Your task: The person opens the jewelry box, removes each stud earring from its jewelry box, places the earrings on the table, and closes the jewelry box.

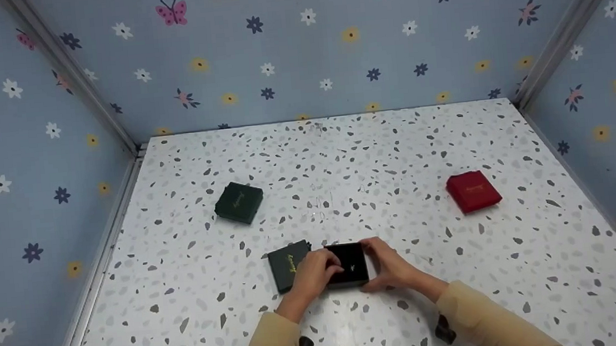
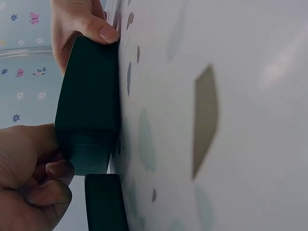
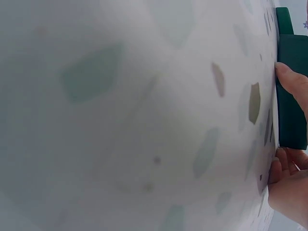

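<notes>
An open jewelry box (image 1: 353,255), green outside with a black insert, rests on the table near its front middle. A tiny shiny piece (image 1: 352,268) shows on the insert. My right hand (image 1: 388,263) grips the box's right side, its thumb (image 3: 291,79) on the near wall and fingers round the far corner. Curled fingers of my left hand (image 1: 314,270) reach over the box's left edge onto the insert; I cannot tell whether they pinch something small. Beside the box, partly under my left hand, lies its green lid (image 1: 283,267) with gold lettering.
Farther back on the left sits a closed dark green box (image 1: 239,203). A closed red box (image 1: 474,192) stands at the right. Both lie on the speckled white table (image 1: 341,164). Flower-patterned walls (image 1: 308,45) enclose the back and sides.
</notes>
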`<state>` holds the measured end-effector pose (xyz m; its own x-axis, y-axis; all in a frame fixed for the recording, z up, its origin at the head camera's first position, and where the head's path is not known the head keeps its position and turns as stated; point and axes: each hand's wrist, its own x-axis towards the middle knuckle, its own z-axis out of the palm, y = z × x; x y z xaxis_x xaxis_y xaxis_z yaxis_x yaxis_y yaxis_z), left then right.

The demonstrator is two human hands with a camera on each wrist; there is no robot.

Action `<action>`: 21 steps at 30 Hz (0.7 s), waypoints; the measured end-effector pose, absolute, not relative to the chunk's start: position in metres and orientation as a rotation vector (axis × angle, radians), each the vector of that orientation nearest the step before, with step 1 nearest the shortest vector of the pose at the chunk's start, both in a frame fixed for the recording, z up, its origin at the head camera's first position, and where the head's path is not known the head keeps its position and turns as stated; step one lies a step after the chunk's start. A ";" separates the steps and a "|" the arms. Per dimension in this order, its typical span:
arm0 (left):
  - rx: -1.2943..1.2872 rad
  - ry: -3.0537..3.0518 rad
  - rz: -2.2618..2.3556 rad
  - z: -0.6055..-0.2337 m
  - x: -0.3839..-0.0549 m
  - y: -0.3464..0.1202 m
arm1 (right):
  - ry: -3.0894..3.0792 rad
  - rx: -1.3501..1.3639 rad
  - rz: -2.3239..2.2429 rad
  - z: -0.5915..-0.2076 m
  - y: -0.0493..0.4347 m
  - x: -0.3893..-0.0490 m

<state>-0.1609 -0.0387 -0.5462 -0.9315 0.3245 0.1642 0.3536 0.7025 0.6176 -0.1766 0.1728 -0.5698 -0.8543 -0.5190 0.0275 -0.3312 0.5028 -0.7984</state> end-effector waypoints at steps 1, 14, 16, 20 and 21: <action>-0.571 -2.855 -1.054 -0.546 -0.161 -0.039 | 2.526 -0.724 -1.277 -0.570 0.173 -0.176; -0.505 -2.748 -1.243 -0.538 -0.168 -0.040 | 2.558 -0.757 -1.271 -0.570 0.172 -0.176; -0.497 -2.729 -1.259 -0.537 -0.170 -0.040 | 2.559 -0.751 -1.270 -0.570 0.172 -0.177; -0.494 -2.689 -1.276 -0.534 -0.175 -0.041 | 2.557 -0.749 -1.275 -0.571 0.172 -0.177; -0.495 -2.682 -1.277 -0.534 -0.176 -0.041 | 2.556 -0.749 -1.277 -0.571 0.172 -0.177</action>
